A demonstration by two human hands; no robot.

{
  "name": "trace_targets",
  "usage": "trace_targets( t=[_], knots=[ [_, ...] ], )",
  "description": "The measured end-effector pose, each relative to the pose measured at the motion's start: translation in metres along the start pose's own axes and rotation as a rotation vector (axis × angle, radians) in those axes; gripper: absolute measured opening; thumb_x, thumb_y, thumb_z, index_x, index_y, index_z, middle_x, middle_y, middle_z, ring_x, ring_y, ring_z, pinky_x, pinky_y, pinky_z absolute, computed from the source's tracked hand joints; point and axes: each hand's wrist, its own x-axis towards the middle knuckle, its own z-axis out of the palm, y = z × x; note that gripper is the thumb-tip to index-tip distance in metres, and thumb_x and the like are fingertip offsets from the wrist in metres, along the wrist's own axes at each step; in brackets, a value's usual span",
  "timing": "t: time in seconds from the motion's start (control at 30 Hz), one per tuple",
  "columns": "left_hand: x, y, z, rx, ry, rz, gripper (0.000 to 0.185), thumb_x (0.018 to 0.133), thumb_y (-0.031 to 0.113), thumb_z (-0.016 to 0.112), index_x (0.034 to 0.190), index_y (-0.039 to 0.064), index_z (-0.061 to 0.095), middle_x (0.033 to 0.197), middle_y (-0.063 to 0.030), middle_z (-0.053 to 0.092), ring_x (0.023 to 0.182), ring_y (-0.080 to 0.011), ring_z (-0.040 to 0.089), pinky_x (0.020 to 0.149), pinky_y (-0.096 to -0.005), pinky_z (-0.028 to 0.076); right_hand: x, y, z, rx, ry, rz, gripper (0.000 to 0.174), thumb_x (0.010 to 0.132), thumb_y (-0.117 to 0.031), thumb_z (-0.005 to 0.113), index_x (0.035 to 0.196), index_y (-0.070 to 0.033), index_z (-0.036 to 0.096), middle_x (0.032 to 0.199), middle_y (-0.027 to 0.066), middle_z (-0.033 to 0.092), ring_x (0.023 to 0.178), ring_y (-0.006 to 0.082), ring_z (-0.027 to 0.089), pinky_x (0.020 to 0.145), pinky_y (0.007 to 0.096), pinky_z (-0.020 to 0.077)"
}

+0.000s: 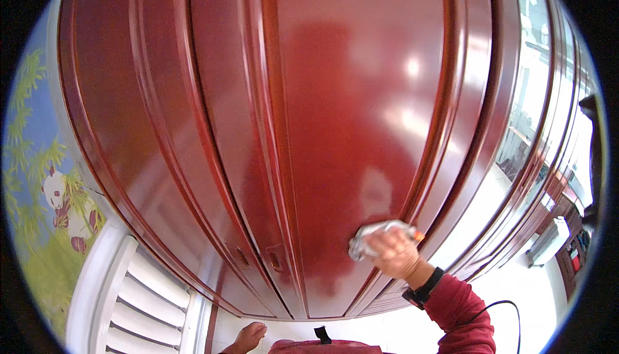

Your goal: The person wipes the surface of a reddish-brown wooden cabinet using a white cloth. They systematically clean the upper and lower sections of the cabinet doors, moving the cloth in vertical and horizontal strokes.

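Observation:
My right hand (394, 252) presses a crumpled grey-white cloth (360, 245) flat against the glossy red-brown wardrobe door (329, 160), close to the door's right-hand raised moulding. A small orange patch shows at the cloth's right edge. A black band circles the right wrist, below a dark red sleeve. Low in the picture, my left hand (251, 335) hangs away from the wardrobe, to the left of my body, and nothing shows in it. Two recessed door handles (274, 258) lie between the hands and further left.
On the left are a white slatted crib or bed rail (150, 305) and a wall picture of a panda (55, 192) among bamboo. Mirrored door panels (529, 93) stand at the right. A white heater-like unit (551, 242) and a black cable (518, 315) are also at the right.

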Motion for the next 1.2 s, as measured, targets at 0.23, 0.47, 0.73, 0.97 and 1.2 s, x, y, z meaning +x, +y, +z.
trace_targets(
  t=[0.23,0.47,0.73,0.97,1.2],
  knots=[
    [-0.008,0.021,0.000,0.090,-0.003,-0.013,0.031,0.097,0.026,0.058,0.111,-0.003,0.059,0.097,-0.0127,0.067,0.085,-0.0202,0.067,0.077,-0.0333,0.055,0.095,0.122,-0.062,-0.097,0.125,0.322,0.035,0.083,-0.014,0.062,0.118,-0.013,0.067,0.127,0.0165,0.060,0.121,0.0344,0.054,0.101,0.0506,0.0435],
    [-0.035,0.005,0.003,-0.044,0.044,0.006,0.032,0.098,0.025,0.058,0.111,-0.004,0.059,0.097,-0.0131,0.068,0.086,-0.0191,0.068,0.079,-0.0327,0.057,0.272,0.203,-0.133,-0.444,0.670,0.246,0.028,0.091,-0.008,0.054,0.118,-0.010,0.062,0.125,0.0191,0.054,0.112,0.0381,0.054,0.094,0.0470,0.0445],
    [-0.062,0.001,-0.009,-0.028,0.091,-0.036,0.029,0.098,0.024,0.059,0.109,-0.003,0.059,0.096,-0.0115,0.066,0.088,-0.0197,0.067,0.079,-0.0335,0.057,0.113,-0.019,0.019,0.126,0.063,-0.245,0.047,0.085,-0.020,0.051,0.127,0.000,0.059,0.140,0.0140,0.051,0.136,0.0287,0.042,0.114,0.0482,0.0298],
    [-0.071,0.006,-0.010,-0.057,0.089,-0.078,0.031,0.098,0.027,0.058,0.108,-0.003,0.059,0.096,-0.0125,0.066,0.087,-0.0197,0.067,0.078,-0.0337,0.057,0.153,0.001,0.007,0.257,-0.253,-0.375,0.041,0.084,-0.013,0.054,0.124,-0.006,0.060,0.131,0.0122,0.057,0.129,0.0286,0.049,0.112,0.0399,0.0376],
    [-0.081,0.005,-0.008,-0.056,0.137,-0.103,0.030,0.098,0.026,0.058,0.109,-0.003,0.059,0.097,-0.0126,0.066,0.087,-0.0200,0.067,0.076,-0.0334,0.057,0.366,0.125,-0.111,-0.318,0.800,0.088,0.023,0.083,-0.003,0.056,0.104,-0.008,0.062,0.105,0.0170,0.059,0.102,0.0370,0.055,0.090,0.0455,0.0450]
  ],
)
